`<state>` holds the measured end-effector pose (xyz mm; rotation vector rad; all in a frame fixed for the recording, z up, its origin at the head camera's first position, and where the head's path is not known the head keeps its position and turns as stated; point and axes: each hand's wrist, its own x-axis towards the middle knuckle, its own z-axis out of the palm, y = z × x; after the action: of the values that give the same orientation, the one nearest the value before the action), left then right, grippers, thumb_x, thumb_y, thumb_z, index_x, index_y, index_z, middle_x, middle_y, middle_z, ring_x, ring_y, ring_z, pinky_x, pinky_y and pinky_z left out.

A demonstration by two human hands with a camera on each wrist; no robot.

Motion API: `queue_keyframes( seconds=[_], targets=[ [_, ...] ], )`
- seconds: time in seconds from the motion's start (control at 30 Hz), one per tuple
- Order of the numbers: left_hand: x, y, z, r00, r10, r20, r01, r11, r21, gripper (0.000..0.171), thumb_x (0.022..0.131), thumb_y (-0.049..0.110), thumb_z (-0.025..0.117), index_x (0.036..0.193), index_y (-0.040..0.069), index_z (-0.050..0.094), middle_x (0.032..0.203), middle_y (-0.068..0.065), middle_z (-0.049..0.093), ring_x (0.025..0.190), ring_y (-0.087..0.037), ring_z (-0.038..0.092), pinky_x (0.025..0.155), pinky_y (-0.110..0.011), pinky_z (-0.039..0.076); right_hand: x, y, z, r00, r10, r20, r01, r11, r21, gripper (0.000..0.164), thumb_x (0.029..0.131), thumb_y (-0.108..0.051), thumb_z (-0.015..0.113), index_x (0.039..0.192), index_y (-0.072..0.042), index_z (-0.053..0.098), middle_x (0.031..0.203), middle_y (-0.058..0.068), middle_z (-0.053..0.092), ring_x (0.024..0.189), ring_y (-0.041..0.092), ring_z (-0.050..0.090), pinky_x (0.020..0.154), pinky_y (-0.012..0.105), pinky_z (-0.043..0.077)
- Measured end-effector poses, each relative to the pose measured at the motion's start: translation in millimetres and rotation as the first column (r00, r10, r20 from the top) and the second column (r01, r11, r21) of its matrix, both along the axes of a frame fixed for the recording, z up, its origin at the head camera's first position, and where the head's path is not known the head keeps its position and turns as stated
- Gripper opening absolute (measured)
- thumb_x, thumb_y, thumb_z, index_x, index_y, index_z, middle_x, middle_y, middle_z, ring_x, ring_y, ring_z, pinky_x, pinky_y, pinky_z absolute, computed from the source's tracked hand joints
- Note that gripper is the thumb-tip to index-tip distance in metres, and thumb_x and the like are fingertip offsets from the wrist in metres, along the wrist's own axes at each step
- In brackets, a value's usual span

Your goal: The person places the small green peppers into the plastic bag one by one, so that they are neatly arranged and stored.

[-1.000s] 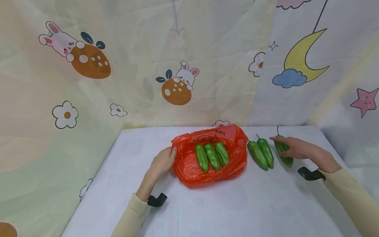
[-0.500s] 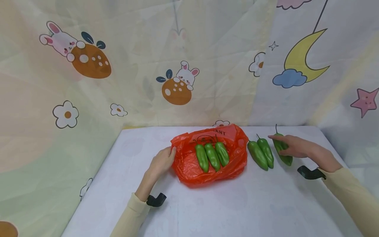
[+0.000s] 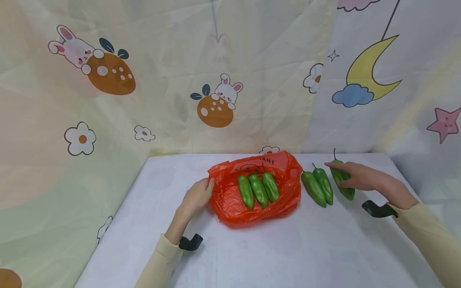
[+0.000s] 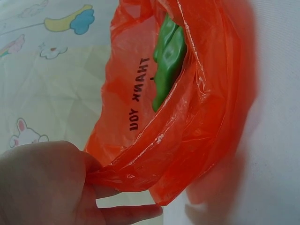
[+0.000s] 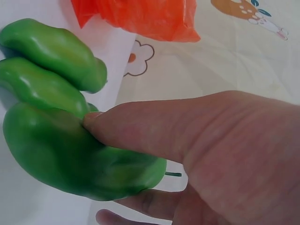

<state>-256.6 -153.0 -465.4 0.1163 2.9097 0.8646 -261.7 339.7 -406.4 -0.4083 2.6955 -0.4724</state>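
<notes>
My left hand (image 3: 196, 196) pinches the left rim of a red plastic bag (image 3: 225, 206) between thumb and fingers. The bag's mouth faces the camera, and 3 green peppers (image 3: 257, 191) lie side by side inside. On the right, my right hand (image 3: 365, 178) holds another green pepper (image 3: 347, 193). In the right wrist view the thumb presses on top of this pepper (image 5: 51, 150), with fingers beneath it. Whether it touches the table cannot be told. Two more green peppers, one nearer the bag (image 3: 312, 189) and one beside it (image 3: 323, 185), lie between bag and right hand.
The white table (image 3: 259, 256) extends in front of the bag and on both sides. Patterned cloth (image 3: 162, 104) hangs behind the table and along its sides. Each wrist carries a black strap mount, one on the left (image 3: 191, 242) and one on the right (image 3: 378, 209).
My right hand has shifted slightly back and to the left, and the pepper in it has moved the same way. The left hand and the bag stay nearly still.
</notes>
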Motion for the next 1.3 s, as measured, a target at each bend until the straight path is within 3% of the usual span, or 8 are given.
queue_keyframes(
  seconds=[1.3],
  targets=[
    [-1.8, 1.1, -0.3, 1.000, -0.006, -0.010, 0.006, 1.000, -0.012, 0.039, 0.108, 0.038, 0.036, 0.100, 0.011, 0.063, 0.075, -0.005, 0.054, 0.070, -0.019, 0.053, 0.060, -0.029, 0.044, 11.6, -26.3, 27.3, 0.997, 0.053, -0.047, -0.055, 0.998, -0.039, 0.070, 0.091, -0.020, 0.073, 0.151, -0.008, 0.040, 0.138, 0.033, 0.050, 0.120, 0.050, 0.051, 0.084, 0.060, 0.055]
  ],
)
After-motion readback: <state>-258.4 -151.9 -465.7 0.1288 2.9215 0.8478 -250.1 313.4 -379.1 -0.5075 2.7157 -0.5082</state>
